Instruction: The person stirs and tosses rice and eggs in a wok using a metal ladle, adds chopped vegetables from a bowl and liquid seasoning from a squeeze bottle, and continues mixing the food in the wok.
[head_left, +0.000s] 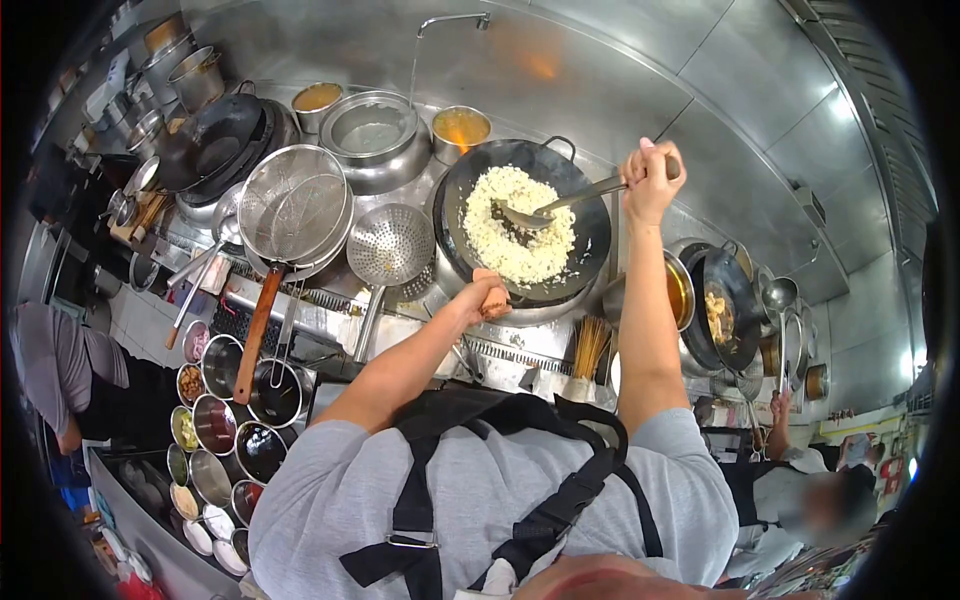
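The rice [500, 190] is creamy white tinged pale yellow, against the black wok [594, 225]. Its ladle [585, 193] is silver-grey, the grip end brown. To the left, the perforated skimmer [385, 240] is silver, patterned with dark round dots; the wire strainer [290, 205] shows a fine grey crisscross mesh and a reddish-brown handle [260, 335]. Beyond, liquid [462, 126] glows orange-yellow. Near right, the bundled sticks [589, 345] are tan; nearest, the shirt [480, 475] is plain grey, the straps [415, 485] black.

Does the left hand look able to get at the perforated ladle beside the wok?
Probably yes, if it lets go: the left hand grips the near edge of the wok, but the perforated ladle lies close by, nothing covering its bowl.
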